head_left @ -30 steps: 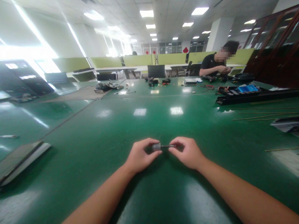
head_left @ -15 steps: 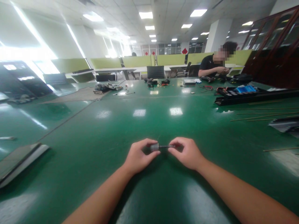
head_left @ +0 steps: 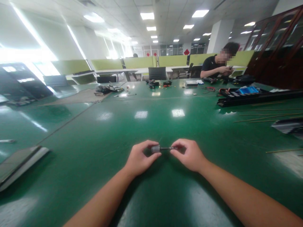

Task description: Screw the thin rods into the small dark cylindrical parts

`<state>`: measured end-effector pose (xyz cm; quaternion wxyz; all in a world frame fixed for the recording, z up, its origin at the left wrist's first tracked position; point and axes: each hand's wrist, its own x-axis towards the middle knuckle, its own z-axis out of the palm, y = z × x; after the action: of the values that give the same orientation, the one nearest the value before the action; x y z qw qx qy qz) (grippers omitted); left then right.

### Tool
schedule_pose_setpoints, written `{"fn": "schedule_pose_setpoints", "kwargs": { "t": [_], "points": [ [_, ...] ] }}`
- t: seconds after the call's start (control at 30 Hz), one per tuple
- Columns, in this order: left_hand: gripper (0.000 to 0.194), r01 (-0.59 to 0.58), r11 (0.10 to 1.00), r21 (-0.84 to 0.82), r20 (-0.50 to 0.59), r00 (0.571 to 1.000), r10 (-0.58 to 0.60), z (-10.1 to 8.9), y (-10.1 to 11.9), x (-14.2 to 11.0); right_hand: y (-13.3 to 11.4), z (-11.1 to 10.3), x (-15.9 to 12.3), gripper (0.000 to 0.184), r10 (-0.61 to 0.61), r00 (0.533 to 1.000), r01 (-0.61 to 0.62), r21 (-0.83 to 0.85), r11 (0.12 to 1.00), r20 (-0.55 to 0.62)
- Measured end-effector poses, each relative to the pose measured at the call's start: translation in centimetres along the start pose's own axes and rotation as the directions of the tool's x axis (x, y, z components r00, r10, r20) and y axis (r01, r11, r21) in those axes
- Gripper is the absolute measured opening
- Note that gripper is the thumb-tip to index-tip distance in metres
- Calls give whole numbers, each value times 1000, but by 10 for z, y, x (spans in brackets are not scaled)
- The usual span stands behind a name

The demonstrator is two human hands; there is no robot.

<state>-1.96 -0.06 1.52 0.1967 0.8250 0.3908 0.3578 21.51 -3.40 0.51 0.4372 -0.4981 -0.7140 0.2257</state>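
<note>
A small grey cylinder with a thin dark shaft lies level between my two hands, just above the green table. My left hand pinches the cylinder between thumb and fingers. The far end of the shaft sits between the thumb and fingertips of my right hand. A short stretch of bare shaft shows between the hands. My fingers hide part of each end, and the piece is too small to tell its exact kind.
The green table spreads around my hands. A flat panel lies at the left. Thin rods and a black tray lie at the right. Across the table another person handles something small. Cables and parts lie at the far edge.
My hands keep nearly the same hold and place on the cylinder and shaft. Across the table, the other person's hands have shifted slightly.
</note>
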Motion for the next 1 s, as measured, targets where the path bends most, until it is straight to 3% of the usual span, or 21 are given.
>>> {"fn": "schedule_pose_setpoints", "kwargs": {
  "t": [1.0],
  "points": [
    [26, 9, 1000, 3, -18, 1000, -9, -3, 1, 0, 1, -1, 1, 6, -6, 1000, 6, -21, 1000, 6]
  ]
}}
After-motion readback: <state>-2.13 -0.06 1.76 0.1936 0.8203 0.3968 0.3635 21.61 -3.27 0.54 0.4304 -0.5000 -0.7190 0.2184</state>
